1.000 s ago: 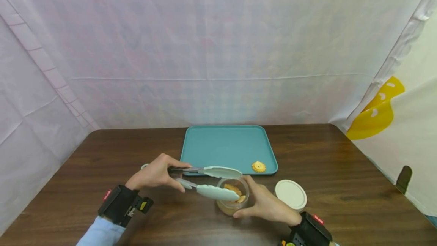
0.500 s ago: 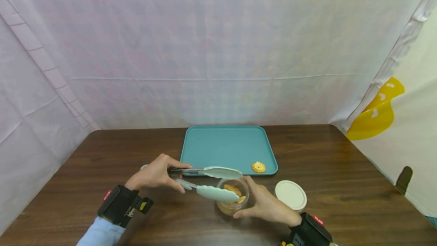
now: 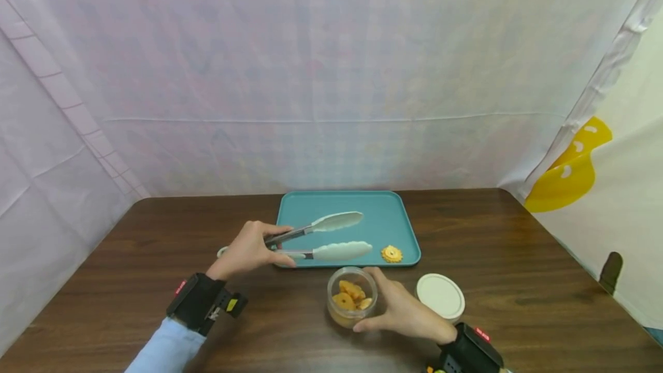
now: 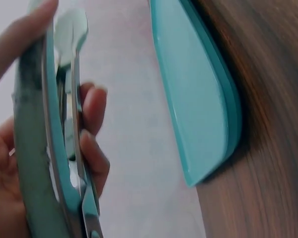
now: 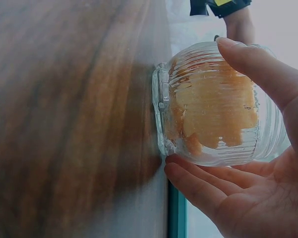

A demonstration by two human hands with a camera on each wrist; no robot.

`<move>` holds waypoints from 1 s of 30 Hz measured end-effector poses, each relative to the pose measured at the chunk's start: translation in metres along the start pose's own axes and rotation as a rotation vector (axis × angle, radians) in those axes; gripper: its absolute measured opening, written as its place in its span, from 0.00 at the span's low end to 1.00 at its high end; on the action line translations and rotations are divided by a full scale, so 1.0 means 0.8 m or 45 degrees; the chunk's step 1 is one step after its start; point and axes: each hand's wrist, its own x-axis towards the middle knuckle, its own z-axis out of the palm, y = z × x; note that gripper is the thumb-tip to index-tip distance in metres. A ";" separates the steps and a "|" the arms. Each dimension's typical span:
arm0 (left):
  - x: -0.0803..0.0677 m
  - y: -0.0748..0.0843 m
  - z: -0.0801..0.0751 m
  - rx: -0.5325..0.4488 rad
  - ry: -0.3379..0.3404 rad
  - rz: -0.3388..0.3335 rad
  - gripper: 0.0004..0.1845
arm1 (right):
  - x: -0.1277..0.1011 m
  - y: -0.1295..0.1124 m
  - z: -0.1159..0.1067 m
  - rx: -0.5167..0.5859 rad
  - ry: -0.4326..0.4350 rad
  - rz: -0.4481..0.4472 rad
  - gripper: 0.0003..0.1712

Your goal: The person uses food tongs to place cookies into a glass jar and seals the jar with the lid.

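Note:
My left hand (image 3: 250, 251) grips a pair of tongs (image 3: 342, 251) with pale mint tips and metal arms. The tips stand apart over the front part of the teal tray (image 3: 305, 205), and I see nothing between them. In the left wrist view, fingers and thumb lie on either side of the tongs (image 4: 44, 148). On the table in front of the tray, my right hand (image 3: 401, 311) holds a clear ribbed jar (image 5: 213, 104) by its side, thumb and fingers around it. Several golden cookies (image 3: 346, 299) lie inside the lidless jar. One scalloped cookie (image 3: 391, 254) rests in the tray's front right corner.
A round white lid (image 3: 441, 296) lies on the brown wooden table (image 3: 523, 281), right of the jar and close to my right forearm. A pale cloth (image 3: 331, 73) hangs behind the table's far edge.
My left hand has moved a little right and away from me, taking the tongs from over the jar to above the tray. The right hand and the jar have stayed in place.

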 end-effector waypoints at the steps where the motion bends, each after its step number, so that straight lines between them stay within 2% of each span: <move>1: 0.003 0.000 0.002 0.007 0.017 -0.007 0.36 | 0.000 0.000 0.000 0.001 0.000 -0.002 0.46; 5: 0.014 -0.001 0.010 0.009 0.042 -0.017 0.36 | 0.000 0.000 -0.001 -0.006 0.007 -0.010 0.46; 9: 0.028 -0.002 0.021 0.030 0.024 0.000 0.35 | 0.000 0.001 -0.001 -0.020 0.025 -0.020 0.46; 18: 0.058 0.005 0.049 0.211 -0.006 -0.052 0.35 | 0.001 0.000 0.001 -0.006 0.044 -0.066 0.45; 25: 0.072 0.008 0.060 0.324 0.012 -0.066 0.35 | 0.001 -0.002 0.001 -0.006 0.034 -0.060 0.46; 30: 0.079 0.009 0.067 0.335 -0.019 -0.054 0.36 | 0.000 -0.002 0.000 -0.008 0.031 -0.054 0.46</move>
